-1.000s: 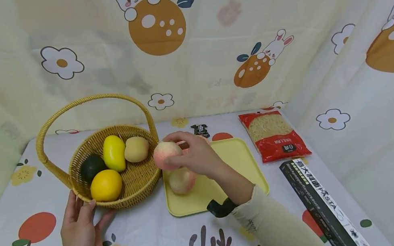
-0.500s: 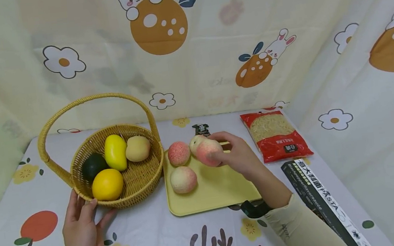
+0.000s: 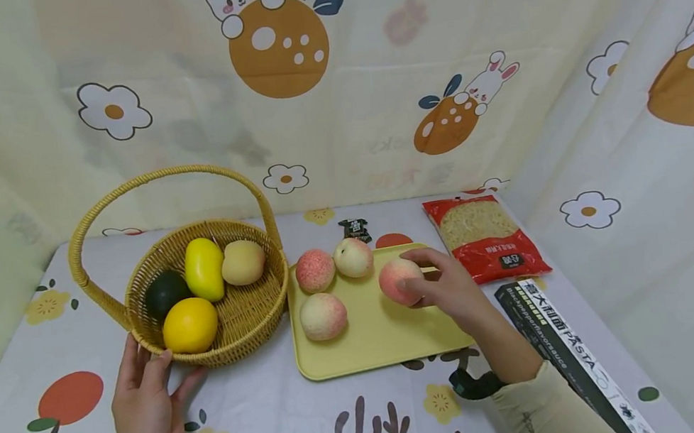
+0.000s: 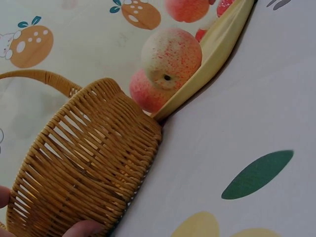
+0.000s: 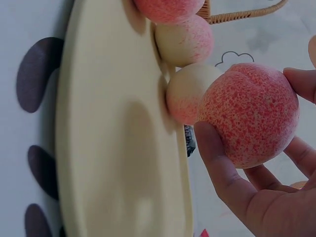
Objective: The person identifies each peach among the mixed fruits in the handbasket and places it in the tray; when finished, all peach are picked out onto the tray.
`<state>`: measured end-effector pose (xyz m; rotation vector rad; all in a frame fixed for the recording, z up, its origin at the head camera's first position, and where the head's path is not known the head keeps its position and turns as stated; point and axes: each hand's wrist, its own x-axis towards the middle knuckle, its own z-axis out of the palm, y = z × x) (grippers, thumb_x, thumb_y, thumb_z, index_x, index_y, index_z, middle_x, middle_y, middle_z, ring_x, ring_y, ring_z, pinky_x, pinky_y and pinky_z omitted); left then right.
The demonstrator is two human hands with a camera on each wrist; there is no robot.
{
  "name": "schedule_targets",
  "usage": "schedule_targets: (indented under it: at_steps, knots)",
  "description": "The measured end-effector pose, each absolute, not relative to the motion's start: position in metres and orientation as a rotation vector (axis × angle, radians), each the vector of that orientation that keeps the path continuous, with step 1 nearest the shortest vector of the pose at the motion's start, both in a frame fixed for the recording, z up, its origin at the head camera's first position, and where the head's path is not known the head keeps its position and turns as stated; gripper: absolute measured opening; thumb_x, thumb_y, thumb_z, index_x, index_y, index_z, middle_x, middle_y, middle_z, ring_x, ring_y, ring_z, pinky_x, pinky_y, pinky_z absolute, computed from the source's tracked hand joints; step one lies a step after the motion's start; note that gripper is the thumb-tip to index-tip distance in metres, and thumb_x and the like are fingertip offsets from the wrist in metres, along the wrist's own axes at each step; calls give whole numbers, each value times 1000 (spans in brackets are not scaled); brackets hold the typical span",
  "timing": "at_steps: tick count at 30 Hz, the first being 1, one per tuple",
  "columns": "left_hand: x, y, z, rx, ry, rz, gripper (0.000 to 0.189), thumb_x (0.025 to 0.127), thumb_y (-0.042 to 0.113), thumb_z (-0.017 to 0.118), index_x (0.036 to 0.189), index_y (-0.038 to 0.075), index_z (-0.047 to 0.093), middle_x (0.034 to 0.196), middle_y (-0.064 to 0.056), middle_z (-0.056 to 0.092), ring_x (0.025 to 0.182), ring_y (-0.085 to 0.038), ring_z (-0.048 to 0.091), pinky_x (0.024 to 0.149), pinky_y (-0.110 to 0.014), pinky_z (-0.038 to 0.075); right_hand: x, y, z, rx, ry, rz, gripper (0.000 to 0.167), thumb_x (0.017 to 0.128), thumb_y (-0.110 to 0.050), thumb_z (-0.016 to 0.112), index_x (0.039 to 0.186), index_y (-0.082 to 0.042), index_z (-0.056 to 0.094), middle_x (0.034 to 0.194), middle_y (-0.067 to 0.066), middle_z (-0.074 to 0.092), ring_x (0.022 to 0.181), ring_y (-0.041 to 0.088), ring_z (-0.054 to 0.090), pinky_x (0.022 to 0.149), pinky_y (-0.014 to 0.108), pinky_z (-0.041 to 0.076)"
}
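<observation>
1 red bag (image 3: 487, 237), pale contents visible, lies just behind 1 black-and-white box (image 3: 572, 359) marked PASTA; 1 small black packet (image 3: 355, 230); printed cloth backdrop (image 3: 175, 57) at rear.

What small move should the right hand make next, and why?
Probably lower the held peach gently onto the yellow tray: the right hand grips it over a bare stretch toward the tray's right end, seemingly just clear of the surface, while three other peaches sit grouped toward the left end.
</observation>
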<state>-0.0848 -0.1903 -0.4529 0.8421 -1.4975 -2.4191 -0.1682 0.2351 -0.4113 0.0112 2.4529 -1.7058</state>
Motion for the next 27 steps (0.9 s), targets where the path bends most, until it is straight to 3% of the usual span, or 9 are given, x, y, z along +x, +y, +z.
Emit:
schedule_targets:
  at_steps: [27]
  knots:
    - [-86, -190, -452, 861, -1496, -2407, 63, 111, 20, 52, 158, 57, 33, 175, 16, 21, 161, -24, 30, 79, -39, 66, -168, 195, -433, -61, 2366, -1706, 48, 93, -14, 75, 139, -9, 63, 143, 19, 58, 106, 28, 65, 82, 41, 67]
